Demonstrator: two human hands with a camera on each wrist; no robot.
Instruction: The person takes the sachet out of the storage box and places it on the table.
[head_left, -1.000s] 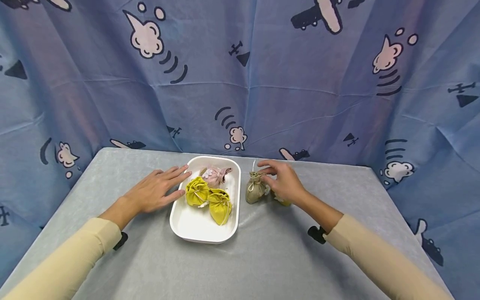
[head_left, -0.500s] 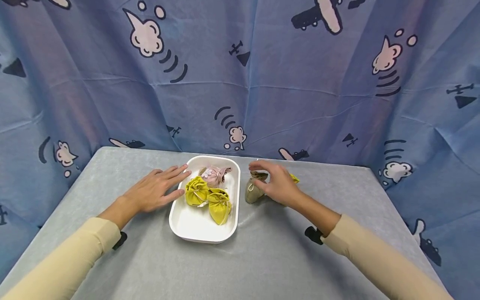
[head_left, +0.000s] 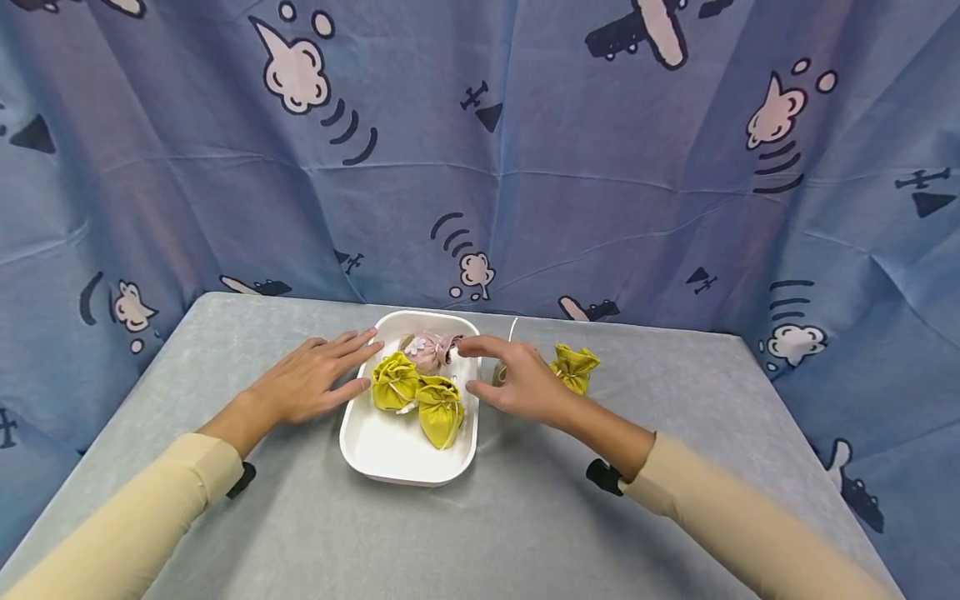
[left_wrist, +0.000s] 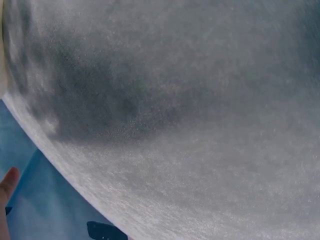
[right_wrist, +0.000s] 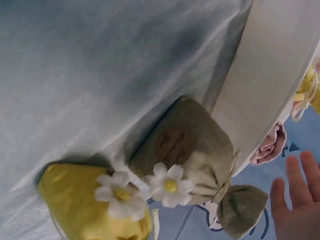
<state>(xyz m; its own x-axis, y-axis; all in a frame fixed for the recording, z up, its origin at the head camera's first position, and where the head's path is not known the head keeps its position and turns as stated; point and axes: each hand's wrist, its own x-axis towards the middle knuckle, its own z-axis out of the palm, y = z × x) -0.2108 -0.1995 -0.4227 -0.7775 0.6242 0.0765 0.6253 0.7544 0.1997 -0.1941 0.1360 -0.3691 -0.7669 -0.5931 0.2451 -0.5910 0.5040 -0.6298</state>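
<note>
My left hand [head_left: 318, 381], fingers straight and spread, rests at the left rim of the white tray [head_left: 397, 467]. My right hand [head_left: 525, 383] hovers over the tray's right rim, thumb and fingers apart, holding nothing. Its fingertips are near a pink drawstring pouch [head_left: 425, 352] in the tray. Two yellow pouches lie there too, a left yellow pouch [head_left: 393, 382] and a right yellow pouch [head_left: 440, 412]. Mostly hidden behind my right hand, an olive-brown pouch [right_wrist: 185, 145] stands outside the tray. Next to it is another yellow pouch [head_left: 574, 368]. White flowers decorate both.
A grey cloth-covered table [head_left: 480, 542] carries everything. Behind it hangs a blue curtain [head_left: 480, 192] with printed planes and clouds, close to the table's back edge. The left wrist view shows mostly the table surface.
My right hand has moved left from the olive-brown pouch to the tray's right rim, uncovering the yellow pouch outside. The thumb and fingers have spread apart. My left hand stays put.
</note>
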